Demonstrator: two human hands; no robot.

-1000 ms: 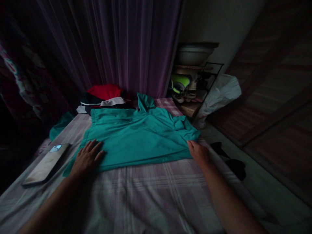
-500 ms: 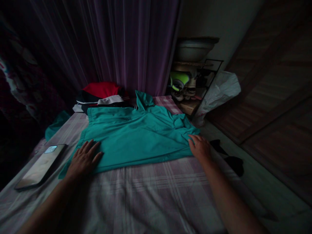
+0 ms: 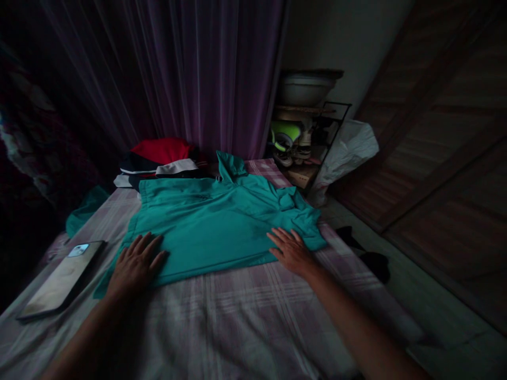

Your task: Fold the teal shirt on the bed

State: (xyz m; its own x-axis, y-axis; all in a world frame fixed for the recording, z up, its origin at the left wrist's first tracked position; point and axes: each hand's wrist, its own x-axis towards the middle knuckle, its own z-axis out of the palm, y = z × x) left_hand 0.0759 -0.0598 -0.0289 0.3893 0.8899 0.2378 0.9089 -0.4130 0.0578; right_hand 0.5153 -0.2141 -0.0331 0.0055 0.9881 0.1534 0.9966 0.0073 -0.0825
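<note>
A teal collared shirt [image 3: 209, 227] lies spread sideways on a plaid bedsheet [image 3: 245, 316], its collar [image 3: 231, 164] sticking up at the far side. Creases run across it, and the fabric is bunched at the right end. My left hand [image 3: 137, 261] rests flat on the shirt's near left part, fingers apart. On the near right part, my right hand [image 3: 291, 250] lies with its fingers stretched out over the cloth. Neither hand grips anything.
A phone [image 3: 63, 282] lies left of my left hand. Red, navy and white folded clothes [image 3: 162, 158] are stacked behind the shirt, before a purple curtain [image 3: 206, 79]. A shoe rack [image 3: 304, 137] and a white plastic bag [image 3: 346, 153] stand beyond the bed's right edge.
My right hand has moved left from the shirt's right end onto its lower middle-right, fingers now flatter. My left hand stays in place. The view has shifted slightly.
</note>
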